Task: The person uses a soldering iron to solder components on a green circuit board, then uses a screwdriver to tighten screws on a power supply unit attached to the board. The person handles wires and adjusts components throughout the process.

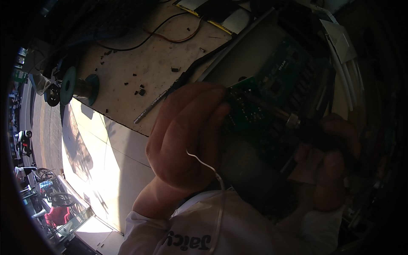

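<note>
My left hand (187,131) is closed, with its fingertips on the edge of a small green circuit board (250,112) dotted with shiny solder points. In my right hand (329,157), partly lost in shadow, is a soldering iron (293,121). Its shaft slants up and left, and the tip end lies over or against the small board; contact is hard to make out. Behind it, a larger green circuit board (278,80) lies in a grey metal casing (238,55). A thin whitish cord (216,176) hangs in front of my left hand and shirt.
On the pale worktop (161,76) are several tiny black parts (140,91), a thin silvery rod (148,111) and a dark cable (148,36). A green-flanged spool (80,87) stands at its left edge. Beyond lies a sunlit floor (95,157) with bicycles (59,197).
</note>
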A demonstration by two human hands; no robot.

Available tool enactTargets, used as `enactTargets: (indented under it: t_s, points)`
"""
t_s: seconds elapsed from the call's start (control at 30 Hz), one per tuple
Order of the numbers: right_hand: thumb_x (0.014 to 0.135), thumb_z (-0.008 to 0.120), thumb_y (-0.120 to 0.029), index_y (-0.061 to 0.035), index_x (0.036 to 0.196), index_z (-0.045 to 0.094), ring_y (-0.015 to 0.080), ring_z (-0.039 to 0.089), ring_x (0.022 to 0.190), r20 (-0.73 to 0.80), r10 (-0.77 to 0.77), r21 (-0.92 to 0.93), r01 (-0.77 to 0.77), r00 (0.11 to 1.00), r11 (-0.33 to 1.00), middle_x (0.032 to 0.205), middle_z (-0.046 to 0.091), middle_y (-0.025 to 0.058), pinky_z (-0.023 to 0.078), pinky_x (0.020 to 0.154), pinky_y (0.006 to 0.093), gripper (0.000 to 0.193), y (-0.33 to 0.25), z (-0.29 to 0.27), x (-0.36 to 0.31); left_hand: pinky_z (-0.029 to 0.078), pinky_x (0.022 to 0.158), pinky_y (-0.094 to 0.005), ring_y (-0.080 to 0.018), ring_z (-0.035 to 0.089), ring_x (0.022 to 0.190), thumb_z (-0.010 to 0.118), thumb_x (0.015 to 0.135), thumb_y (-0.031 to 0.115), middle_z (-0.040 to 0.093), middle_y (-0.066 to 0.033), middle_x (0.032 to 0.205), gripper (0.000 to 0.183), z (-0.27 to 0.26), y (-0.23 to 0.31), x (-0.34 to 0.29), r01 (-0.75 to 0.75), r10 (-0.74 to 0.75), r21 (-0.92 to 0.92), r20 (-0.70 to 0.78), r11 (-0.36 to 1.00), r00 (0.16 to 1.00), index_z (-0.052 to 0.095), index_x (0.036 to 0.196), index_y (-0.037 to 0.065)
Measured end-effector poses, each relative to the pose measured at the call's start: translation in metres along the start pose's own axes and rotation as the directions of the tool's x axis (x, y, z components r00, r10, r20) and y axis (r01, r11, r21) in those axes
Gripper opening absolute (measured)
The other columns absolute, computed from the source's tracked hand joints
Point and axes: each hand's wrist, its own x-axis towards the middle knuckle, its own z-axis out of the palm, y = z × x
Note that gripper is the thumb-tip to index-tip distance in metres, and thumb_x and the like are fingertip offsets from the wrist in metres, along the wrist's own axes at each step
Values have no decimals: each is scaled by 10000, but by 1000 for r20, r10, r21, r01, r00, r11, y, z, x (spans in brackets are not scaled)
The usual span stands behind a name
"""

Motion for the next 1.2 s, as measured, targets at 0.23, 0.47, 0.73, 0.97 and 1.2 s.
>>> enactTargets:
  t_s: [0.23, 0.47, 0.73, 0.97, 1.2]
  points:
    - [1003, 638, -267, 65, 1270, 522, 209, 703, 797, 28, -27, -34, 28, 999, 999, 1013, 640, 205, 582, 640, 302, 442, -1, 0, -1, 582, 734, -308, -265, 722, 876, 749, 846, -93, 705, -213, 1003, 239, -1, 2, 2, -5, 5, 17, 8, 1000, 1000, 663, 1068, -71]
    - [1001, 644, -265, 70, 1274, 520, 211, 704, 805, 46, -44, -75, 47, 998, 996, 1014, 651, 214, 585, 644, 299, 449, -2, -2, -3, 581, 728, -304, -260, 721, 879, 752, 844, -88, 705, -208, 1010, 239, 0, 2, 2, -7, 7, 27, 12, 1000, 1000, 668, 1066, -64]
    - [999, 657, -260, 85, 1263, 519, 224, 710, 798, 17, -62, -76, 63, 998, 995, 976, 662, 215, 600, 671, 324, 456, -3, 3, -4, 582, 731, -298, -256, 722, 884, 752, 846, -85, 703, -203, 1027, 246, -1, 3, 2, -11, 11, 18, 21, 1000, 1000, 677, 1079, -58]
    - [979, 691, -270, 86, 1245, 532, 220, 709, 802, 2, -60, -165, 60, 998, 984, 946, 693, 198, 597, 676, 320, 471, -7, 6, -9, 583, 730, -301, -257, 722, 883, 750, 846, -87, 703, -205, 1026, 240, -1, 2, 1, -5, 5, 7, 19, 1000, 1000, 678, 1074, -61]
    - [967, 697, -264, 87, 1218, 561, 211, 712, 786, -9, -83, -217, 79, 996, 973, 919, 717, 190, 597, 649, 305, 453, -7, 8, -9, 583, 731, -305, -260, 721, 883, 751, 842, -88, 703, -204, 1020, 243, -1, 2, 2, -13, 13, 11, 22, 1000, 1000, 678, 1072, -60]
